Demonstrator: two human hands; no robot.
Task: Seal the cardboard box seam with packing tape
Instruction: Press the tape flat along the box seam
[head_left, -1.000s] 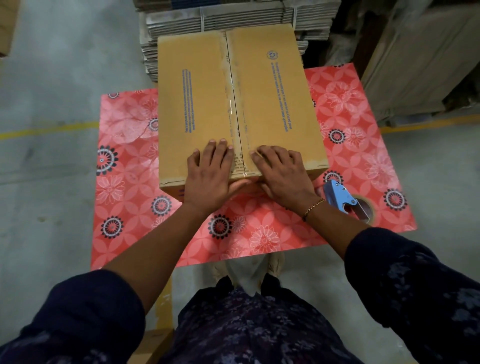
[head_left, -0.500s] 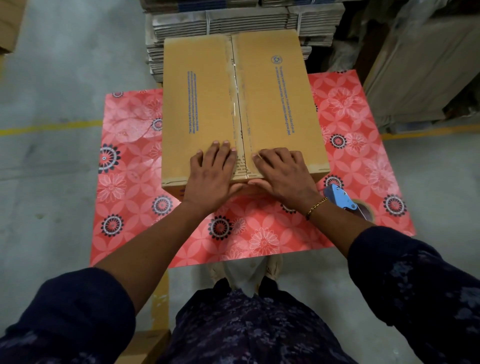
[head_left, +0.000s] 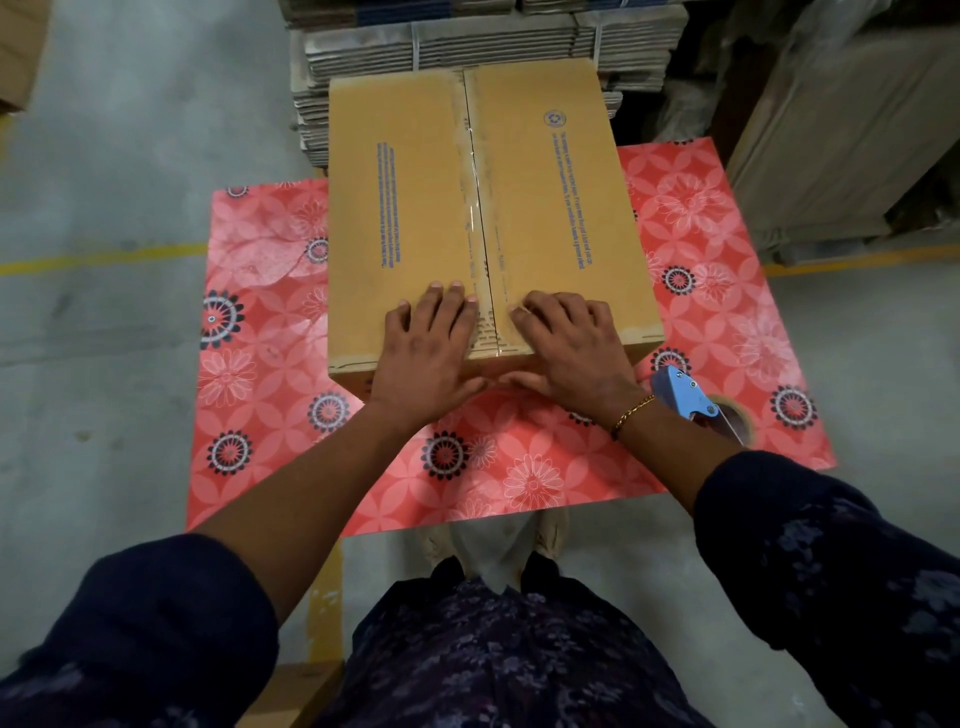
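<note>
A closed brown cardboard box (head_left: 410, 208) with blue print lies on a red flowered table (head_left: 260, 415). Clear packing tape (head_left: 475, 208) runs along the box's middle seam from the far edge to the near edge. My left hand (head_left: 431, 353) lies flat on the near end of the box, just left of the seam, fingers spread. My right hand (head_left: 571, 348) lies flat just right of the seam, thumb down over the near face. Neither hand holds anything. A blue tape dispenser (head_left: 691, 400) lies on the table to the right, partly hidden behind my right wrist.
Bundled stacks of flat cardboard (head_left: 493, 36) stand right behind the table. Large upright cardboard sheets (head_left: 841, 145) lean at the right. A yellow line (head_left: 104, 257) crosses the grey concrete floor. Another box (head_left: 291, 696) sits low beside my left leg.
Both hands stay pressed flat at the near end of the seam. The view has tilted slightly, so the box and the table sit a little lower in the frame.
</note>
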